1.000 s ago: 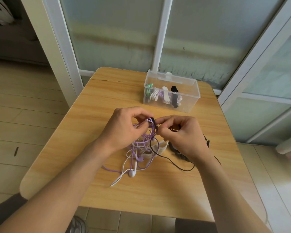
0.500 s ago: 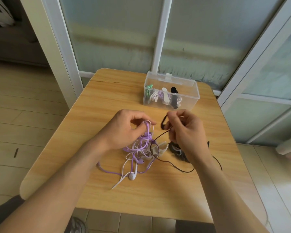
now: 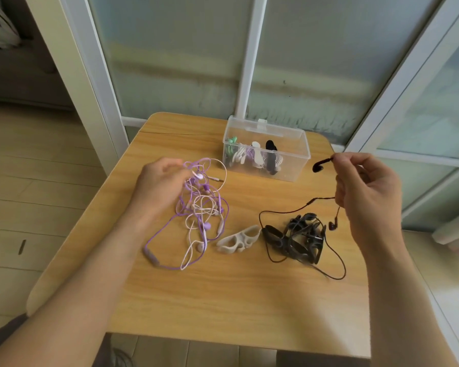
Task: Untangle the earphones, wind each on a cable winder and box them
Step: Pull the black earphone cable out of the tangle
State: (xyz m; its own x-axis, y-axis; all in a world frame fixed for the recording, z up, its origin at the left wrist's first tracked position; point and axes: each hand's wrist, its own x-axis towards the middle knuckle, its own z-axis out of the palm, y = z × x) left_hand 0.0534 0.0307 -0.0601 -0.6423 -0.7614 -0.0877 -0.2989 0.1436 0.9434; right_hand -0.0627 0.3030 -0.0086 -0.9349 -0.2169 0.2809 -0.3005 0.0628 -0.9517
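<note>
Earphones separated into two bundles.
Left hand point(image 3: 161, 181) grips purple-white tangle point(image 3: 202, 207); right hand point(image 3: 366, 192) pinches black earphone cable point(image 3: 297, 210).

The wooden table point(image 3: 223, 300) bears earphone tangles point(image 3: 300, 239), a white winder point(image 3: 237, 241) and a clear box point(image 3: 289, 168).

I see a table point(image 3: 170, 300) with a light wood-grain top, smooth and satin rather than glossy. At its far side stands a box point(image 3: 294, 165) of clear hard plastic, glossy, its walls catching the light. The purple and white earphones point(image 3: 202, 213) on the left have thin rubbery cords with a soft sheen and glossy plastic buds. The black earphones point(image 3: 302, 207) on the right look matt along the cord. Between them lies a white cable winder point(image 3: 237, 241) that looks like soft matt silicone, and the black cable winders point(image 3: 300, 242) appear to be the same stuff. The panels point(image 3: 316, 49) behind look like frosted glass in smooth white frames.
</note>
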